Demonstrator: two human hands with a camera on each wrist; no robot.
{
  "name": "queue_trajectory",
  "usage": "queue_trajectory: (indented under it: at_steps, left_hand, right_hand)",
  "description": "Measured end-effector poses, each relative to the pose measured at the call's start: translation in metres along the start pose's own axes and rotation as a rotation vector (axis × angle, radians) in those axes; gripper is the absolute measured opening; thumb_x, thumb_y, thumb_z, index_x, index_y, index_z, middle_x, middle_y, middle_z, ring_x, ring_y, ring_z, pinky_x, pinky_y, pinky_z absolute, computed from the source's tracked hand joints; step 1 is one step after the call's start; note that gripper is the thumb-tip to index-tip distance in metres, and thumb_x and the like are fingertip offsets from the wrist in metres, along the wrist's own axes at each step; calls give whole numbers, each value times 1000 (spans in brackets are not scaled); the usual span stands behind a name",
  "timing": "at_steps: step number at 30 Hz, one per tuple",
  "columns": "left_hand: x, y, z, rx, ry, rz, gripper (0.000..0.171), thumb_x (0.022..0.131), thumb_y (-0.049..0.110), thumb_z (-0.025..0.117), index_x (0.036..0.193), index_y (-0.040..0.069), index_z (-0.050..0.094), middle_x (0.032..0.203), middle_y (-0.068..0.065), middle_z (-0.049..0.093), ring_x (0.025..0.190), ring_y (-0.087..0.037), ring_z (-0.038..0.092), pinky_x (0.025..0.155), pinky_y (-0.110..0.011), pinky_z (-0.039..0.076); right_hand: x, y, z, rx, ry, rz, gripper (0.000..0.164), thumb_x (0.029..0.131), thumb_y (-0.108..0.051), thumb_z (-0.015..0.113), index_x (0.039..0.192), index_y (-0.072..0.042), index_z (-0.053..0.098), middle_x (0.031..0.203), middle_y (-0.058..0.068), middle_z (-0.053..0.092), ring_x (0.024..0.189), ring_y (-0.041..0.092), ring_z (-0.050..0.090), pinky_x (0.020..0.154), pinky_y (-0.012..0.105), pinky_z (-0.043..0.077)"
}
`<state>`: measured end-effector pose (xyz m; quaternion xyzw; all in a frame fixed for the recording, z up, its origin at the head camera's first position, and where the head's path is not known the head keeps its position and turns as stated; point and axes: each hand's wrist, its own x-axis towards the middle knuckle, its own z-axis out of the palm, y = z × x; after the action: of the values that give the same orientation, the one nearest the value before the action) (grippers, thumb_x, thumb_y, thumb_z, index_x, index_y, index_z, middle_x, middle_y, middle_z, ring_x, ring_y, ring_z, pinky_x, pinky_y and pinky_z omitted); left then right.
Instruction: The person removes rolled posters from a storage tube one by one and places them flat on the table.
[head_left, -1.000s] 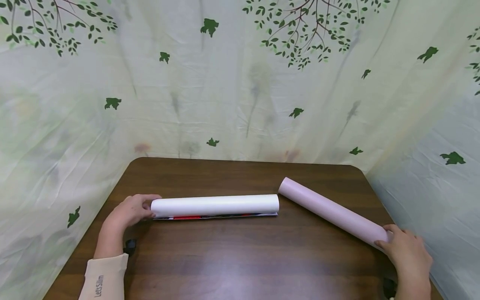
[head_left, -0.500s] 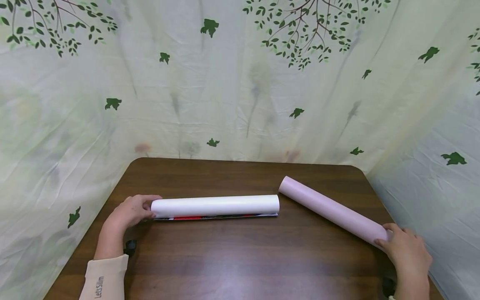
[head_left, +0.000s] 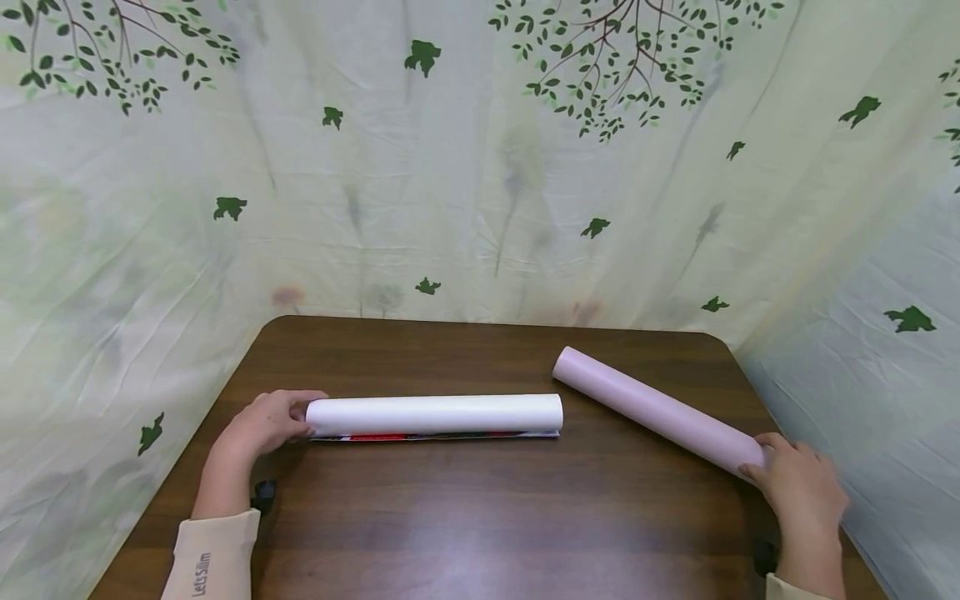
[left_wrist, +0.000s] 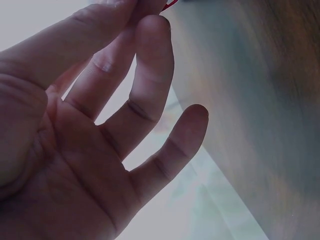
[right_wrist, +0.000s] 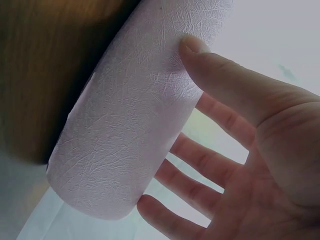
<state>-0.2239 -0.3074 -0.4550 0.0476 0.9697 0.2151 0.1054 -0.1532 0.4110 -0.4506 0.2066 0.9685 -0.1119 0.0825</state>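
Note:
A white paper roll lies crosswise on the brown table, with a strip of red and dark print showing along its lower edge. My left hand pinches its left end between thumb and fingers; in the left wrist view, the ring and little fingers of that hand stand away from the roll. To the right, a pale pink paper roll slants from the far middle toward the near right. My right hand grips its near end. The right wrist view shows the thumb on the creased pink surface and the fingers along the other side.
Dark brown wood makes up the tabletop, which has rounded far corners. A pale curtain printed with leaves and branches hangs behind the table and along both sides.
My right hand and the pink roll have shifted slightly left and away from me. The left hand keeps its hold on the white roll, which stays in place.

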Motion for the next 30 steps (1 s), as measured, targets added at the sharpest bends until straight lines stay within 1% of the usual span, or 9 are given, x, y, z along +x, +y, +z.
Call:
queue_trajectory:
  at_steps: [5,9,18,25,30]
  left_hand:
    - [0,0,1,-14,5,13,56,82,21,80,135,15,62,105,-14,71,88,-23,62,67,-36,44]
    - [0,0,2,-18,8,9,54,83,20,80,134,17,62,105,-13,71,87,-23,61,67,-35,44]
    - [-2,0,1,-15,7,10,55,83,21,80,135,16,62,109,-16,70,91,-25,62,70,-39,46]
    - [-1,-2,3,-17,12,10,55,82,20,80,134,16,63,103,-11,72,87,-22,62,68,-35,44]
    - [0,-2,3,-15,10,9,56,82,20,80,135,15,62,105,-14,72,89,-23,63,69,-37,45]
  right_hand:
    - [5,-5,0,14,17,-24,73,87,-46,73,145,-12,43,136,34,39,119,57,33,76,71,42]
    - [11,-10,2,21,47,-38,72,86,-44,74,144,-13,45,136,34,39,120,57,33,76,72,42]
    - [23,-26,8,24,116,-111,66,85,-39,76,140,-13,49,132,32,43,116,56,36,71,72,42]
    - [31,-40,10,35,152,-139,64,85,-35,77,138,-11,51,133,32,44,116,54,37,72,70,44]
    - [35,-49,11,41,165,-153,62,85,-32,78,137,-10,52,133,32,45,116,54,37,74,70,43]
